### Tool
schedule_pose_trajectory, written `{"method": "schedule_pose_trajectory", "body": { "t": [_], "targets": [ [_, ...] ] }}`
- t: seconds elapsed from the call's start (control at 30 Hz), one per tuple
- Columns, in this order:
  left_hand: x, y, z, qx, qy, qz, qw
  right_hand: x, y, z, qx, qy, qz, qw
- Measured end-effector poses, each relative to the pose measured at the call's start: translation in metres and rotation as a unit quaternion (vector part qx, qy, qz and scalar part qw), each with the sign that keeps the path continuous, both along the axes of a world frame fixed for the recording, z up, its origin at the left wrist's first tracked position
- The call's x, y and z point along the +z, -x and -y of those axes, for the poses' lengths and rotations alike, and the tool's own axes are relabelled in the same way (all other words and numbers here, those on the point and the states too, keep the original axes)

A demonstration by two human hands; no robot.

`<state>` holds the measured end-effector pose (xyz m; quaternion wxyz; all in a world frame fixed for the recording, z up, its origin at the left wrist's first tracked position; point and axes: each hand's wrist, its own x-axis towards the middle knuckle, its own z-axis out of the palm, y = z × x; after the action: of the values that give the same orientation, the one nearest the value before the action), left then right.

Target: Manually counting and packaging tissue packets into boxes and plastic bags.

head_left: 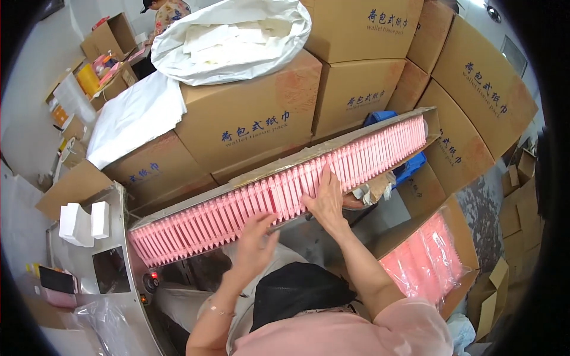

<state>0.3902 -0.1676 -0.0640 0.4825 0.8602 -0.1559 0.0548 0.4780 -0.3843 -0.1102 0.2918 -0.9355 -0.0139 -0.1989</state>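
Pink packs (219, 216) fill long tray (261, 172); stacked cartons (246, 107) crowd back edge. Your left grip (264, 231) half open, empty, near front edge; your right grip (316, 185) spread, touching packs. Open carton (465, 237), lower right: bagged pink bundles (421, 255).

A packing workshop, shown by large cartons (252, 110) stacked beyond the fingers (326, 177) and a long tray (270, 171) of pink packets (374, 155) beneath them.

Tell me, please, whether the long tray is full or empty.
The long tray is nearly full: pink packs sit side by side along almost its whole length.
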Motion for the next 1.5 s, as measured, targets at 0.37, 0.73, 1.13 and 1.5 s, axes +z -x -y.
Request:
{"method": "schedule_pose_trajectory", "body": {
  "t": [0.37,0.73,1.13,1.5],
  "targets": [
    [-0.052,-0.043,0.061,0.026,-0.431,0.179,0.884,-0.033,-0.014,0.0,-0.007,-0.03,0.114,0.993],
    [-0.053,-0.026,0.068,0.03,-0.063,0.105,0.992,-0.034,-0.008,-0.002,-0.005,-0.014,0.109,0.994],
    [-0.034,-0.027,0.05,0.118,0.376,-0.193,0.899,-0.035,-0.009,0.0,-0.012,-0.019,0.1,0.995],
    [-0.028,-0.02,0.018,0.325,-0.184,-0.005,0.928,-0.038,-0.01,-0.003,-0.01,0.0,0.122,0.993]
  ]
}}
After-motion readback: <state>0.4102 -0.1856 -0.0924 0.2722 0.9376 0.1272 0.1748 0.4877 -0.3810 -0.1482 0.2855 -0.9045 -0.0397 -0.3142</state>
